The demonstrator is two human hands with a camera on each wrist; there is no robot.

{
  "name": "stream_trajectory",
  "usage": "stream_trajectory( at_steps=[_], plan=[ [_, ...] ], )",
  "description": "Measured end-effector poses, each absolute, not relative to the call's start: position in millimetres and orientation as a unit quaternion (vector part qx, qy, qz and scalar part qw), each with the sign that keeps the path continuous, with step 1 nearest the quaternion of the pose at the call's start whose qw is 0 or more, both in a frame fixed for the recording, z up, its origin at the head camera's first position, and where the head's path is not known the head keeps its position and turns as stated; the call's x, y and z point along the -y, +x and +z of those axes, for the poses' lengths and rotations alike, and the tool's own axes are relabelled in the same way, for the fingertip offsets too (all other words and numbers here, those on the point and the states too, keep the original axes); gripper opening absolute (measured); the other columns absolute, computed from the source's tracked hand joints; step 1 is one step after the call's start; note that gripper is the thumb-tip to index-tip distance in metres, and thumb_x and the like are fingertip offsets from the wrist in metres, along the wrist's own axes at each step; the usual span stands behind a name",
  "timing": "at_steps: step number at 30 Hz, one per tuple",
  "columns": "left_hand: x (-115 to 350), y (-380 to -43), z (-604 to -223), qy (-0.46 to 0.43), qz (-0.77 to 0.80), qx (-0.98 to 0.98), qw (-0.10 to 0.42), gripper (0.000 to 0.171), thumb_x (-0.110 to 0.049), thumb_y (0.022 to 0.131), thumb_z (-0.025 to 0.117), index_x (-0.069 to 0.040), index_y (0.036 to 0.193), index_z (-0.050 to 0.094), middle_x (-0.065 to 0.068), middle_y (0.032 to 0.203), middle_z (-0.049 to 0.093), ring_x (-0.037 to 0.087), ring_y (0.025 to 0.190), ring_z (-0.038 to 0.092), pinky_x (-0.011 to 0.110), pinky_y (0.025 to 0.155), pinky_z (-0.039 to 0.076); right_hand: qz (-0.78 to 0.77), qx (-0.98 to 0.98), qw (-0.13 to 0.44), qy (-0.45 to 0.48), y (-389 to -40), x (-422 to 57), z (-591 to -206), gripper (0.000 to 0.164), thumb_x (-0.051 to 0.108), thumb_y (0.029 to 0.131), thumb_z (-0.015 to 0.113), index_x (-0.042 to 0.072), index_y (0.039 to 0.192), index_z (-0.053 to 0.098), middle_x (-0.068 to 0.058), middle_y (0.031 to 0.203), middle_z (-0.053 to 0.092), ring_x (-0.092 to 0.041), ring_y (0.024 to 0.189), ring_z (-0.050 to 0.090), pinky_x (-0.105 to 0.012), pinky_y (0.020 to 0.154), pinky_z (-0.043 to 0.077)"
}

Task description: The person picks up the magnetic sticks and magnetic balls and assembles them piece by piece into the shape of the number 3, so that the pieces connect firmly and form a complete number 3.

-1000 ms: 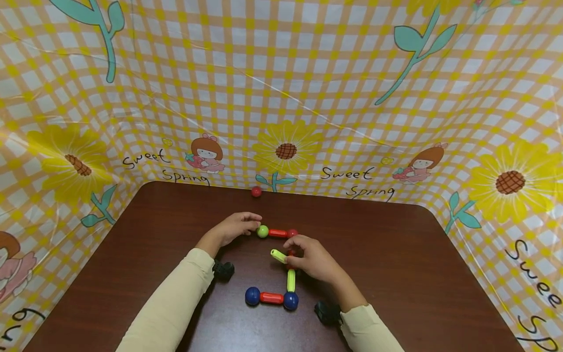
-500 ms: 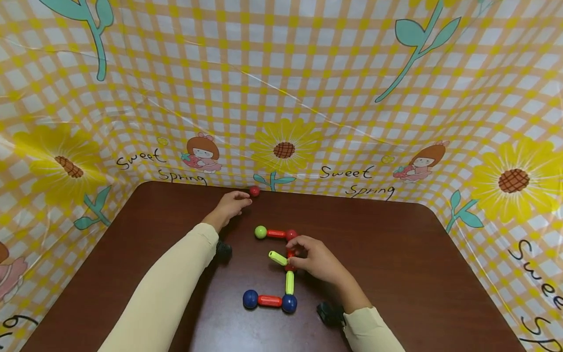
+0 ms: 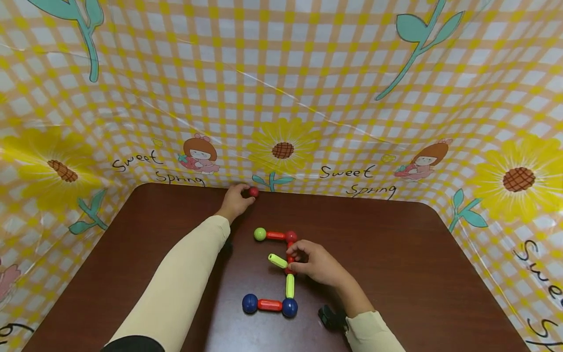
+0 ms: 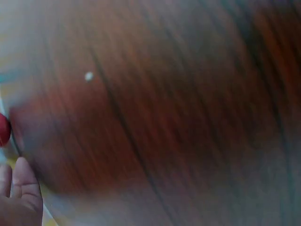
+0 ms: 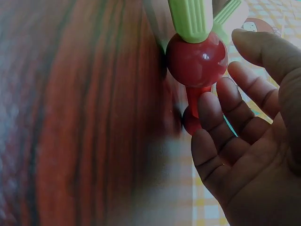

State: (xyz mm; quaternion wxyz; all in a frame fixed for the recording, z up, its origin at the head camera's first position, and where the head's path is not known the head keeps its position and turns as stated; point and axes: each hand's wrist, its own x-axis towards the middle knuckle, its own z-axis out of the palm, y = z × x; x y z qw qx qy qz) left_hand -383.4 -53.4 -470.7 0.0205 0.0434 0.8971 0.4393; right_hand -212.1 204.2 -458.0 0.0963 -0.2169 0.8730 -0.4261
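At the table's far edge a loose red ball point(image 3: 253, 191) lies between the spread thumb and fingers of my left hand point(image 3: 236, 201). In the left wrist view the red ball point(image 4: 3, 130) appears apart from the visible fingertips point(image 4: 24, 169). My right hand point(image 3: 320, 263) holds a red ball point(image 5: 197, 59) at a joint of the magnetic build, fingers loosely curved against it; the exact contact is partly hidden. From that joint a light-green stick point(image 3: 277, 260) tilts out to the left, its base near the thumb. A second light-green stick point(image 3: 290, 286) runs toward me.
The build has a green ball point(image 3: 260, 234), a red stick point(image 3: 275, 235) and a red corner ball point(image 3: 291, 236) at its far end. Nearer are two blue balls point(image 3: 289, 307) with a red stick point(image 3: 270, 305) between them. Patterned cloth point(image 3: 281, 98) rises behind the brown table point(image 3: 374, 244).
My left hand has moved from beside the green ball to the loose red ball at the far edge, spreading thumb and fingers around it. My right hand has stayed at the joint.
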Motion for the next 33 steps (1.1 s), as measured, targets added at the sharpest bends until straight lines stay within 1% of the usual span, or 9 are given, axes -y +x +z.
stream_trajectory(
  at_steps=[2, 4, 7, 10, 13, 18, 23, 28, 33],
  plan=[
    [49.2, -383.5, -471.1, 0.047, 0.427, -0.903, 0.016, 0.050, -0.021, 0.094, 0.069, -0.008, 0.140, 0.053, 0.019, 0.145, 0.042, 0.036, 0.130, 0.044, 0.047, 0.105, 0.038, -0.426, -0.872, 0.097, -0.220, -211.0, -204.0, -458.7, 0.021, 0.013, 0.088, 0.076, 0.012, 0.105, 0.066, -0.001, 0.099, 0.062, -0.014, 0.089, 0.059, -0.029, 0.078, 0.050],
    [45.6, -383.5, -471.0, 0.048, 0.412, -0.910, 0.014, 0.052, -0.022, 0.094, 0.069, -0.010, 0.142, 0.052, 0.019, 0.143, 0.042, 0.037, 0.128, 0.046, 0.047, 0.104, 0.039, -0.426, -0.870, 0.101, -0.227, -210.2, -203.9, -459.1, 0.020, 0.012, 0.087, 0.076, 0.011, 0.105, 0.066, -0.002, 0.098, 0.062, -0.014, 0.088, 0.059, -0.028, 0.078, 0.050],
    [42.3, -382.8, -470.5, 0.049, 0.393, -0.918, 0.008, 0.052, -0.020, 0.094, 0.069, -0.010, 0.142, 0.053, 0.020, 0.138, 0.046, 0.038, 0.123, 0.049, 0.047, 0.103, 0.040, -0.428, -0.866, 0.108, -0.236, -209.2, -203.0, -459.1, 0.020, 0.011, 0.088, 0.076, 0.010, 0.105, 0.066, -0.002, 0.097, 0.062, -0.015, 0.088, 0.059, -0.028, 0.078, 0.050],
    [41.3, -381.8, -470.2, 0.050, 0.382, -0.923, 0.009, 0.052, -0.020, 0.094, 0.069, -0.009, 0.142, 0.053, 0.020, 0.137, 0.047, 0.038, 0.122, 0.050, 0.047, 0.103, 0.041, -0.424, -0.867, 0.113, -0.238, -208.5, -202.7, -459.7, 0.019, 0.011, 0.087, 0.076, 0.012, 0.103, 0.066, 0.000, 0.096, 0.062, -0.015, 0.088, 0.059, -0.028, 0.077, 0.050],
    [40.2, -381.5, -469.5, 0.048, 0.381, -0.923, 0.016, 0.049, -0.021, 0.094, 0.069, -0.008, 0.139, 0.054, 0.019, 0.135, 0.048, 0.037, 0.121, 0.050, 0.046, 0.101, 0.041, -0.416, -0.870, 0.114, -0.239, -208.6, -203.9, -461.1, 0.019, 0.010, 0.086, 0.077, 0.015, 0.101, 0.066, 0.002, 0.094, 0.060, -0.014, 0.087, 0.058, -0.028, 0.076, 0.050],
    [38.9, -381.5, -469.1, 0.044, 0.378, -0.925, 0.024, 0.039, -0.025, 0.094, 0.070, -0.007, 0.127, 0.058, 0.015, 0.128, 0.054, 0.032, 0.114, 0.053, 0.043, 0.097, 0.044, -0.404, -0.874, 0.117, -0.245, -210.2, -206.8, -462.7, 0.019, 0.011, 0.086, 0.077, 0.016, 0.100, 0.066, 0.002, 0.093, 0.059, -0.014, 0.086, 0.057, -0.028, 0.075, 0.050],
    [37.9, -378.5, -469.7, 0.051, 0.395, -0.917, 0.021, 0.036, -0.022, 0.094, 0.070, -0.007, 0.126, 0.058, 0.014, 0.124, 0.061, 0.030, 0.110, 0.057, 0.041, 0.093, 0.046, -0.404, -0.873, 0.121, -0.245, -209.6, -209.1, -462.8, 0.018, 0.013, 0.087, 0.077, 0.014, 0.100, 0.065, 0.001, 0.093, 0.059, -0.015, 0.086, 0.056, -0.028, 0.075, 0.048],
    [41.9, -375.3, -466.4, 0.055, 0.436, -0.898, 0.008, 0.035, -0.017, 0.094, 0.069, -0.005, 0.125, 0.058, 0.015, 0.125, 0.061, 0.030, 0.110, 0.058, 0.041, 0.090, 0.049, -0.415, -0.867, 0.127, -0.247, -209.7, -208.8, -463.1, 0.018, 0.015, 0.088, 0.076, 0.011, 0.101, 0.065, -0.002, 0.093, 0.060, -0.016, 0.086, 0.055, -0.028, 0.075, 0.047],
    [51.3, -365.1, -458.8, 0.088, 0.467, -0.880, 0.011, 0.041, -0.019, 0.094, 0.068, -0.003, 0.131, 0.057, 0.016, 0.126, 0.059, 0.032, 0.114, 0.055, 0.044, 0.093, 0.047, -0.413, -0.869, 0.128, -0.241, -209.5, -207.7, -464.0, 0.018, 0.014, 0.088, 0.076, 0.012, 0.101, 0.064, -0.001, 0.092, 0.059, -0.016, 0.086, 0.055, -0.027, 0.075, 0.047]
  ],
)
